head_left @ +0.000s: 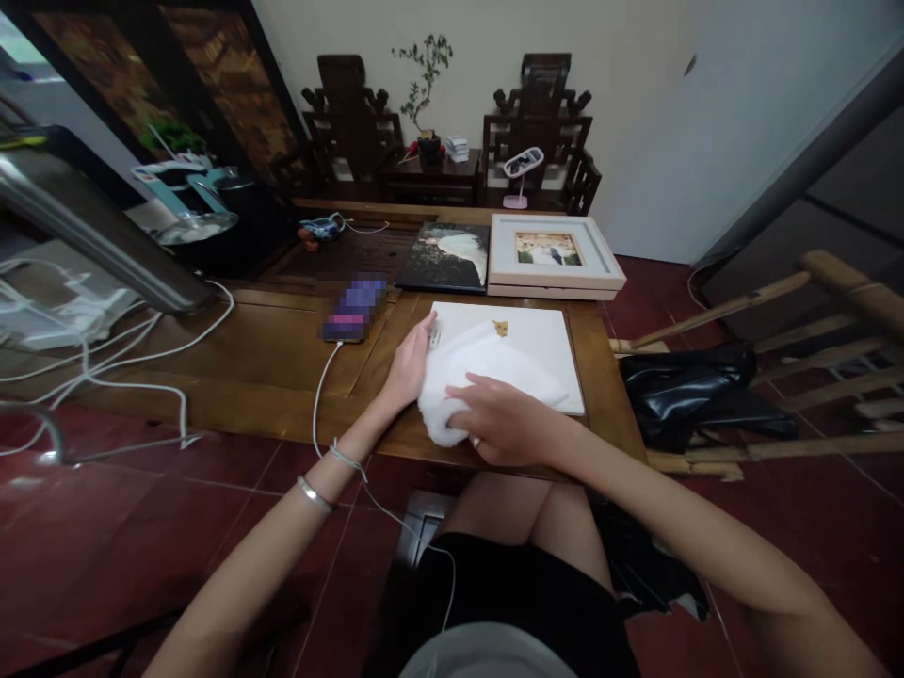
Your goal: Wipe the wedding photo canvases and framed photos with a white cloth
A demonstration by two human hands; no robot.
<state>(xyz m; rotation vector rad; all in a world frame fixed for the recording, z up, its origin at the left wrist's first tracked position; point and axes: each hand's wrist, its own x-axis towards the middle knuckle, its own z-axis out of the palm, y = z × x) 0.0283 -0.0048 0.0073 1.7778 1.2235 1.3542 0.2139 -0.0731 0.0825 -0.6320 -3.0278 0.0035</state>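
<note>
A flat white panel (543, 330) lies near the front edge of the wooden table, with a small yellow-brown mark near its middle. Spread over much of it is a fluffy white cloth (487, 363), its near corner bunched at the table's edge. My right hand (505, 419) grips this bunched part with bent fingers; a ring shows on one finger. Along the panel's left edge rests my left hand (410, 363), fingers stretched out and touching the edge, holding nothing I can make out. The panel's underside is hidden.
Behind the panel lie a dark picture of a white bird (448, 254) and a pale framed picture (555, 250). A phone (355, 309) with a white cable is to the left. White cords (141, 330) run across the left side. A bamboo chair (812, 282) stands at right.
</note>
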